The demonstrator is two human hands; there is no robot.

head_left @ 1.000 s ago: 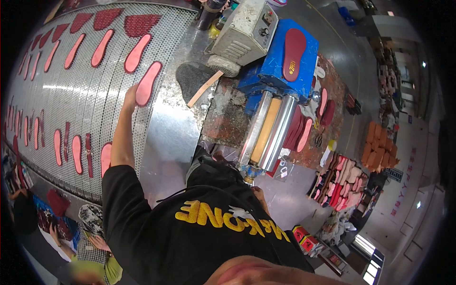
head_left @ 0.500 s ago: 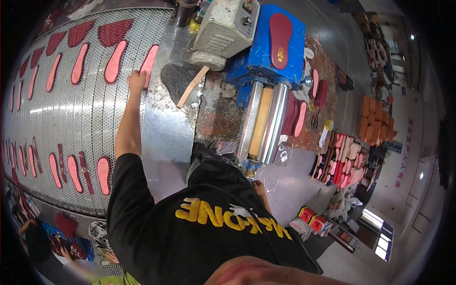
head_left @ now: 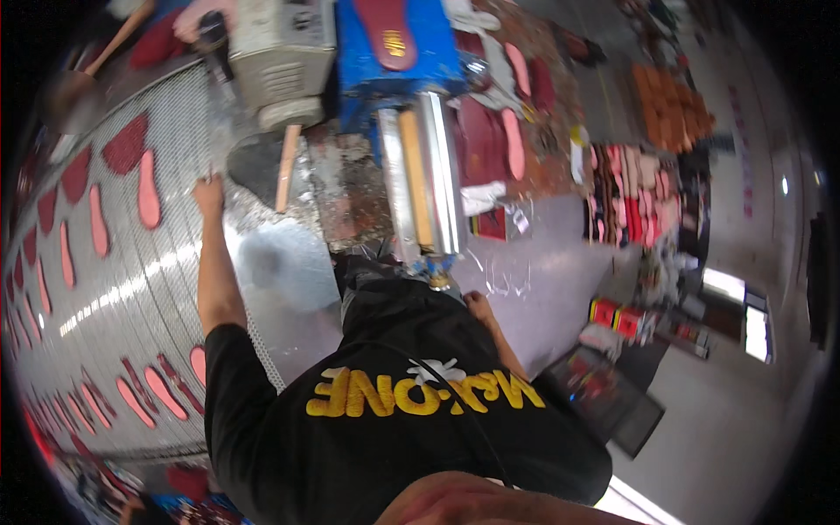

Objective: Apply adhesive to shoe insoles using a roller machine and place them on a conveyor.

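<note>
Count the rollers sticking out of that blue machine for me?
3, side by side in front of the blue machine: left steel roller, tan roller in the middle, right steel roller. More may be hidden inside.

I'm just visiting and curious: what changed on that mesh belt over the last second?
The left hand let go of the pink insole it was touching; it now rests empty on the mesh belt, with that insole to its left. The right hand stayed low by the roller machine.
</note>
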